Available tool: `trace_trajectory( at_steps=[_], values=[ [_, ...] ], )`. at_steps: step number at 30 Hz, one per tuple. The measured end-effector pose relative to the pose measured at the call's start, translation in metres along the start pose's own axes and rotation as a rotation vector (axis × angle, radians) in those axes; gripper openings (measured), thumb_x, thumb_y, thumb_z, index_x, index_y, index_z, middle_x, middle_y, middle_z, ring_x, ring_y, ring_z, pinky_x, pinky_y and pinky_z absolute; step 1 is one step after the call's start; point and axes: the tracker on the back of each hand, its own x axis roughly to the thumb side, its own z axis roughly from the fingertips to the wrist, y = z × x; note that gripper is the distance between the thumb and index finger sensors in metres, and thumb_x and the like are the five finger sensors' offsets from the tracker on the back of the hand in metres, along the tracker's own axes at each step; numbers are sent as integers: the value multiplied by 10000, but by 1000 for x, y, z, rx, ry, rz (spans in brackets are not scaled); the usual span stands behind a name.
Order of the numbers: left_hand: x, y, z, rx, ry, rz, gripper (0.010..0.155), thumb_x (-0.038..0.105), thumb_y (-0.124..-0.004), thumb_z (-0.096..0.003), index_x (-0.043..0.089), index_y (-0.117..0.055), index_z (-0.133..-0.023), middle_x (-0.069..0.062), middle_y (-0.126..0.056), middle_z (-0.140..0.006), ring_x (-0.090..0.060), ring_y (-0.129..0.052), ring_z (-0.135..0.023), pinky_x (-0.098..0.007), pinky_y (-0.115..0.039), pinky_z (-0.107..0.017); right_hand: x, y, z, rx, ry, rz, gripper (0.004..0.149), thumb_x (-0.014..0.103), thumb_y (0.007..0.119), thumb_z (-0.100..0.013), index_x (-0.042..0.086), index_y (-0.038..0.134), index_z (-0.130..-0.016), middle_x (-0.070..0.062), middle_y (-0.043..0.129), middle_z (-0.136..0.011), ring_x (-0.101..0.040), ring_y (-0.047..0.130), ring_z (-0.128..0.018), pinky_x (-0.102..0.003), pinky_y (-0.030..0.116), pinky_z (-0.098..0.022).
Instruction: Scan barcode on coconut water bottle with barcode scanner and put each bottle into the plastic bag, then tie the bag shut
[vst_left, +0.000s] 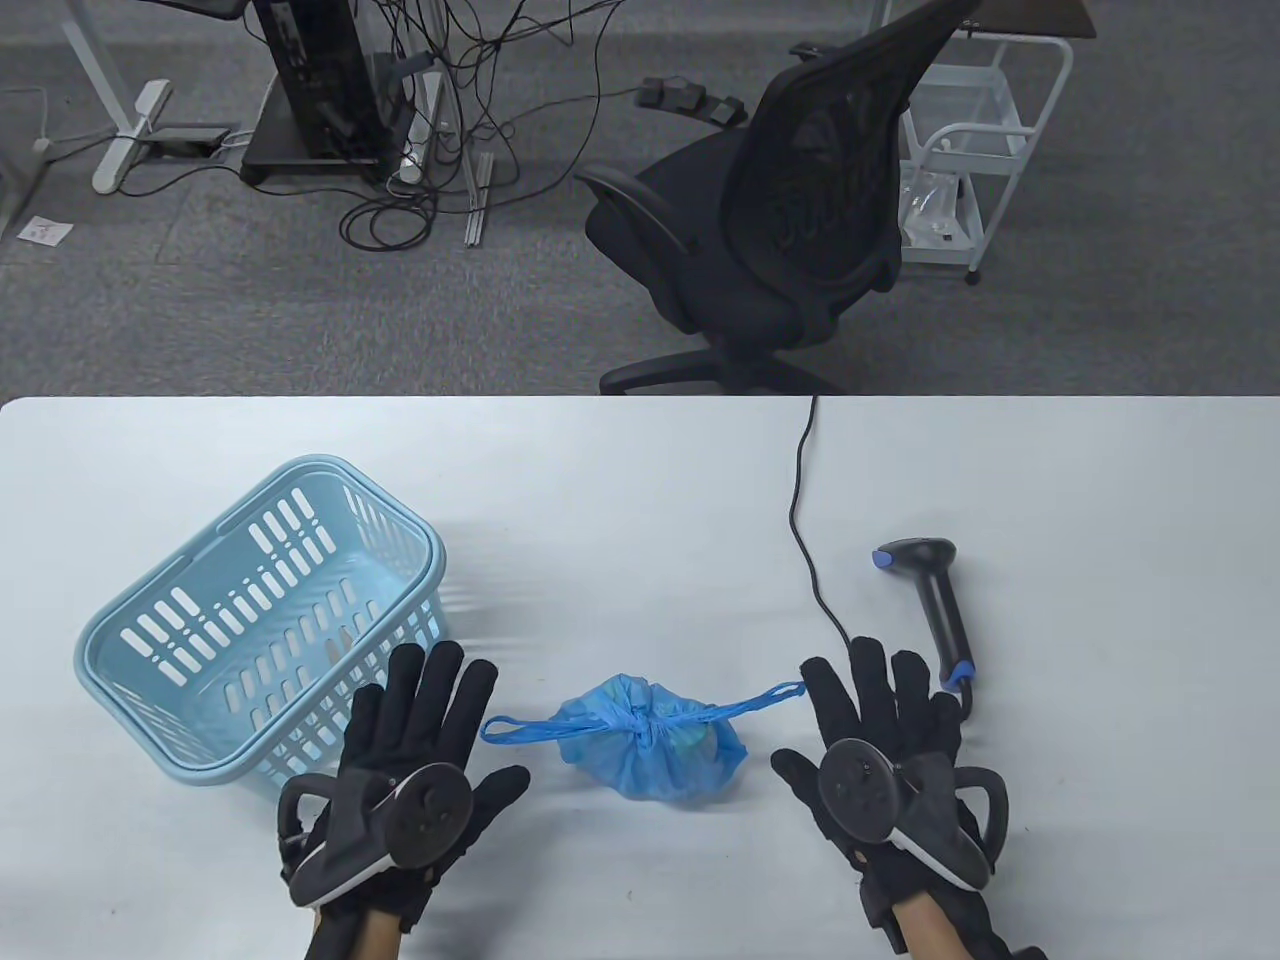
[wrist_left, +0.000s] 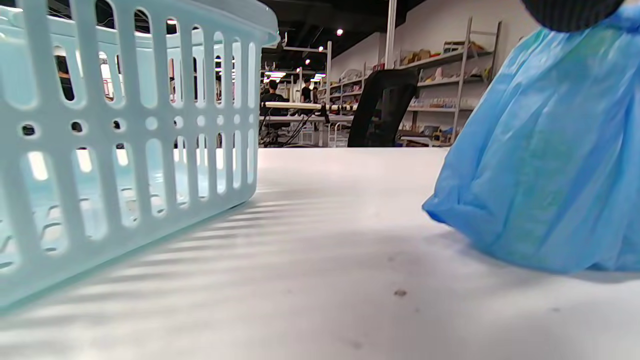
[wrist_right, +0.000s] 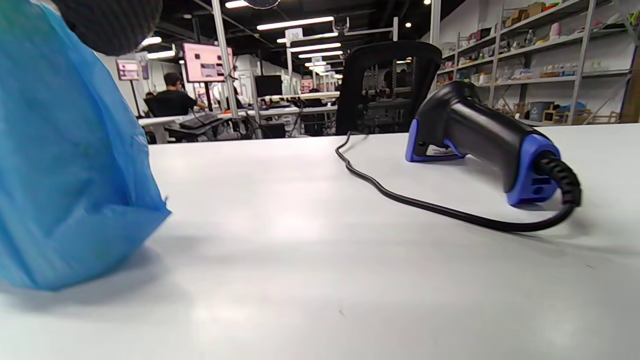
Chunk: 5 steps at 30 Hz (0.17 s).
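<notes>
A blue plastic bag lies on the white table between my two hands, knotted at its top, with its two handle loops stretched out left and right. Something greenish shows faintly through it; no bottle is plainly seen. My left hand lies flat with straight fingers to the bag's left and holds nothing. To the bag's right my right hand lies flat too, fingers spread. The bag fills the right of the left wrist view and the bag the left of the right wrist view. The barcode scanner lies beyond my right hand.
A light blue plastic basket stands tilted at the left, just beyond my left hand; the basket looms close in the left wrist view. The scanner has a black cable running to the table's far edge. An office chair stands behind the table.
</notes>
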Motion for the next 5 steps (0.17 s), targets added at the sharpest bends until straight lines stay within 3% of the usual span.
trace_trajectory(
  at_steps=[5],
  values=[
    [-3, -7, -2, -16, 17, -8, 927, 761, -591, -586, 294, -174, -1269, -29, -20, -1318, -370, -1, -1189, -635, -181, -812, 0, 7, -4, 58, 13, 18, 834, 647, 617, -517, 257, 225, -1142, -180, 62, -1195, -546, 112, -1057, -762, 240, -696]
  ],
)
